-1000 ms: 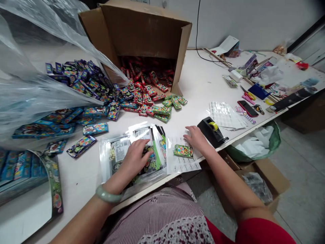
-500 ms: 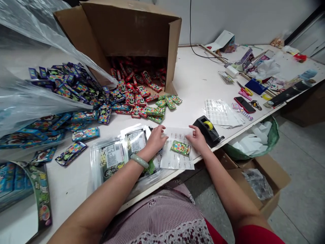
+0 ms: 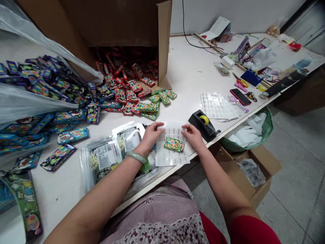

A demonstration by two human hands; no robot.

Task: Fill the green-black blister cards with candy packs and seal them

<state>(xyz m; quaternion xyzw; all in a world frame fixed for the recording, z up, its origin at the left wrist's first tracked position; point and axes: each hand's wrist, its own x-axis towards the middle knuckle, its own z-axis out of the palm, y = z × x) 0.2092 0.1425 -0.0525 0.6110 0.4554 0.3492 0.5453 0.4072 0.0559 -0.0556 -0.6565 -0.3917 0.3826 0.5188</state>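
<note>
The green packet (image 3: 174, 144) lies crosswise on the sticker sheet (image 3: 166, 158), between left hand (image 3: 150, 135) and right hand (image 3: 193, 136), slightly bodyward; whether they pinch, I cannot tell.

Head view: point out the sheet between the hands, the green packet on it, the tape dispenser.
Sheet (image 3: 168, 158), head view: bare lower part.
Green packet (image 3: 174, 144), head view: printed face.
Tape dispenser (image 3: 205, 129), head view: black body.

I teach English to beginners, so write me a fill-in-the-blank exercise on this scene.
1. The packet lying on the printed sheet is mostly ____.
2. The bangle circles the wrist of the ____ hand.
3. The roll in the tape dispenser looks ____.
4. Packets inside the cardboard box are mostly ____.
Missing words: green; left; yellow; red.
</note>
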